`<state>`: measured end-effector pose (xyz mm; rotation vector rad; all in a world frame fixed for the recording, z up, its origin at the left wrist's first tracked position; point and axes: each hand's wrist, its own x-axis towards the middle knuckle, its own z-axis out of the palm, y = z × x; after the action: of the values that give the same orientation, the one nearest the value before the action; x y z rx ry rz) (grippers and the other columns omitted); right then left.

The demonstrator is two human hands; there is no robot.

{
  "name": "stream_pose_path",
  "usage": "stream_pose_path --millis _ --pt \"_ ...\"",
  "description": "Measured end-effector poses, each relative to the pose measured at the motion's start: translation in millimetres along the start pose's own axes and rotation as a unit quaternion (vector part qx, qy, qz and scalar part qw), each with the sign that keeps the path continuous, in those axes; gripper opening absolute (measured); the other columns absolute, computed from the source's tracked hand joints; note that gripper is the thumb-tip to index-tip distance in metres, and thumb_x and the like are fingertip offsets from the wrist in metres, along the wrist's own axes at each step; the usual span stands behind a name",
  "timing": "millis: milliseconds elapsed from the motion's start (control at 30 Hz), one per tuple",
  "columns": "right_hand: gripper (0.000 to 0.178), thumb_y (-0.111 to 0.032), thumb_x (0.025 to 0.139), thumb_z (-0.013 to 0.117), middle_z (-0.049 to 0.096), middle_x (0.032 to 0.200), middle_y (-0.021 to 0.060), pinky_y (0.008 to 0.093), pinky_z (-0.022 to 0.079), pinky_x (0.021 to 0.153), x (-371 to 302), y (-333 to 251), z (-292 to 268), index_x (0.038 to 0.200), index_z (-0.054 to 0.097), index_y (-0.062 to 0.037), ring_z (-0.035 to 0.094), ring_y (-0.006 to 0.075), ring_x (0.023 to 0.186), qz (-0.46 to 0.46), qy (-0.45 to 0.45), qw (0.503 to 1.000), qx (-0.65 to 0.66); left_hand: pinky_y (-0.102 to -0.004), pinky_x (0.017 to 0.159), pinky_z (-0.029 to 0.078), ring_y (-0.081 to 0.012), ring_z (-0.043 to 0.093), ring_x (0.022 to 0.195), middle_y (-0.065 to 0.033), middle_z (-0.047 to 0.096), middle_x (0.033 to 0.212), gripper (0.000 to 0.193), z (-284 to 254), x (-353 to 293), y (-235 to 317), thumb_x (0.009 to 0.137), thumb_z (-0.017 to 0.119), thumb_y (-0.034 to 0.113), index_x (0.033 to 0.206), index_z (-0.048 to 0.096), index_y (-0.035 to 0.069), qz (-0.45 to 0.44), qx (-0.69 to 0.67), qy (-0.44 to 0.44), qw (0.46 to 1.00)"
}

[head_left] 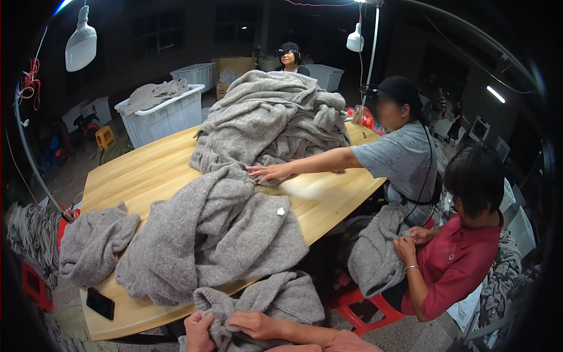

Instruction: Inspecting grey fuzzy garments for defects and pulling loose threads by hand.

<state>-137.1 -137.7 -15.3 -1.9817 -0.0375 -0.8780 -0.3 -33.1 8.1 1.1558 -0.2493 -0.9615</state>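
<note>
The grey knitted garment (264, 302) lies bunched at the near edge of the wooden table (152, 167), hanging partly over the rim toward the person; it is thick, fuzzy, heathered wool with a rolled, ribbed fold at its left end. The left hand (198, 331) is closed around that rolled fold, fingers curled into the knit, and the right hand (258, 324) lies just beside it on the same garment, fingers bent and pinching the fabric. On the table beyond sit three more masses of the same grey knitwear: a small heap (94, 243) at the near left, a wide spread garment (217, 240) in the middle carrying one small white tag (281, 210), and a tall pile (275, 114) at the far side. One black phone (100, 303) lies flat at the near left corner. Three other people are around the table: one in a grey shirt (404, 158) on the right reaching an open hand (268, 172) onto the tall pile, one in a red shirt (457, 264) nearer on the right holding a grey garment in the lap, and one in a dark cap (289, 48) at the far end. Two lamps (81, 44) hang overhead, and a white bin (164, 114) of knitwear stands far left.
</note>
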Motion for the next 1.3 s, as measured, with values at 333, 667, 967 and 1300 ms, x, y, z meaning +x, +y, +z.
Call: stream_pose_path --millis 333,667,967,1300 --pt "0.018 -0.001 0.069 0.054 0.055 0.08 0.0091 0.031 0.045 0.057 14.9 -14.8 1.4 0.086 0.058 -0.0024 0.055 0.0237 0.068 -0.115 -0.07 0.989 -0.064 -0.018 0.047 0.036 -0.0043 0.047 0.051 0.0002 0.055 0.061 0.005 6.6 -0.7 -10.7 0.067 0.058 -0.004 0.068 0.057 0.001 0.055 0.229 -0.06 0.97" --pt "0.014 -0.002 0.067 0.057 0.055 0.074 0.0088 0.0295 0.044 0.049 1.2 -2.3 8.0 0.08 0.056 0.0004 0.053 0.0223 0.058 -0.083 0.043 0.973 -0.209 -0.0188 0.046 0.035 -0.0044 0.046 0.05 0.0007 0.055 0.062 0.004 -1.6 -2.0 -13.7 0.072 0.058 -0.001 0.068 0.059 0.0 0.011 0.075 -0.117 0.99" --pt "0.01 -0.002 0.065 0.056 0.052 0.071 0.0082 0.0306 0.042 0.048 5.7 -1.9 11.1 0.075 0.053 -0.0009 0.051 0.0221 0.057 -0.079 0.022 0.977 -0.197 -0.0191 0.052 0.041 -0.0076 0.051 0.054 -0.0031 0.059 0.064 0.004 -2.8 -4.7 -15.1 0.07 0.06 -0.004 0.074 0.061 -0.003 -0.007 0.037 -0.024 0.999" --pt "0.012 0.0 0.067 0.051 0.051 0.079 0.0113 0.0363 0.043 0.056 15.4 -6.0 13.4 0.079 0.05 -0.0027 0.053 0.0315 0.07 0.039 0.033 0.997 -0.063 -0.0191 0.054 0.04 -0.007 0.051 0.058 -0.0031 0.059 0.068 0.011 -9.5 -10.0 -8.4 0.067 0.062 -0.004 0.077 0.06 -0.004 0.009 0.068 -0.096 0.993"
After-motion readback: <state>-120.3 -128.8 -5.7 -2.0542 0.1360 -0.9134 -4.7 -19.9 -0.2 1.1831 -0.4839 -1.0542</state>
